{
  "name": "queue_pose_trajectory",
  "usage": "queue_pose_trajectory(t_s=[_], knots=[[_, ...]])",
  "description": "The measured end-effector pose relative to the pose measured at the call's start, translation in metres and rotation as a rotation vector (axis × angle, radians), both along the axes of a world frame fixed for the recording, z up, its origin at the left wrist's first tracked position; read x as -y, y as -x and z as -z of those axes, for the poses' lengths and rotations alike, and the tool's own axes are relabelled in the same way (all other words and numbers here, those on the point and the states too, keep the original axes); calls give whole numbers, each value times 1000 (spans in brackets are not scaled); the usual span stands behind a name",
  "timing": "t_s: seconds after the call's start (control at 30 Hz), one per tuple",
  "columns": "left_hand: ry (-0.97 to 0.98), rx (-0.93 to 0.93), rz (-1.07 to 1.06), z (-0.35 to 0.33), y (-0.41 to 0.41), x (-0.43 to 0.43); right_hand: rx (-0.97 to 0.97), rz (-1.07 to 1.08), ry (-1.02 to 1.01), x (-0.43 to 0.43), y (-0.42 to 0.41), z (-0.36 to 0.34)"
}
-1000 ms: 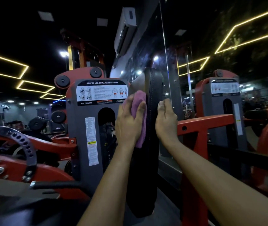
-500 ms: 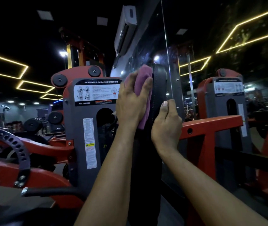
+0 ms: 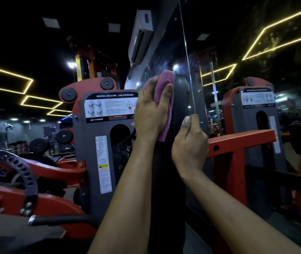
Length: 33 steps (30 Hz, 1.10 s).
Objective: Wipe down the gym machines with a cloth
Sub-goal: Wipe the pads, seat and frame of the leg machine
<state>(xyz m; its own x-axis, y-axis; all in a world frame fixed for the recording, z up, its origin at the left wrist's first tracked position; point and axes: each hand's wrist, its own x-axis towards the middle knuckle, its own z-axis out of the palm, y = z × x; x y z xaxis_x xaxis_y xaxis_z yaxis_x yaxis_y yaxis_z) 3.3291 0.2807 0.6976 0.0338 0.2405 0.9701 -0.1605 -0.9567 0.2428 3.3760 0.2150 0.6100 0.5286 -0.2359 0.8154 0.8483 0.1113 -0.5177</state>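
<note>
A tall black back pad (image 3: 180,99) of a red and grey seated leg curl machine (image 3: 94,143) stands upright in the middle. My left hand (image 3: 150,114) grips a pink cloth (image 3: 164,85) and presses it against the pad's left face, near its top. My right hand (image 3: 190,142) holds the pad's right edge lower down, thumb up along the front and fingers curled behind it. The lower part of the pad is hidden behind my forearms.
A red frame bar (image 3: 243,138) runs right from the pad. A mirror wall (image 3: 237,74) behind it reflects a second machine (image 3: 256,114). A black perforated adjuster arc (image 3: 25,173) and a red arm sit at lower left. Weight plates (image 3: 39,145) stand farther back.
My left hand has slid the cloth up the pad from its middle to near the top. My right hand has stayed on the pad's right edge, its fingers curling round it.
</note>
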Motion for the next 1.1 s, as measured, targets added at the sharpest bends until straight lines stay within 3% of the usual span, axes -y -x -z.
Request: queue_pose_trajectory(t_s=[0.17,0.37,0.67,0.87,1.1], knots=[[173,-57,-24,-31,-11,-21,11,-7,42,4,1,-1],[11,10,60,21,2,-14,-42,-78,81,15,-9,-49],[193,-103,2,-35,-22,-48,4,-25,10,5,-13,-56],[17,5,144,-6,-6,-23,2,-7,4,4,-8,-52],[195,-124,74,-56,-39,-88,10,-7,0,1,-11,-50]])
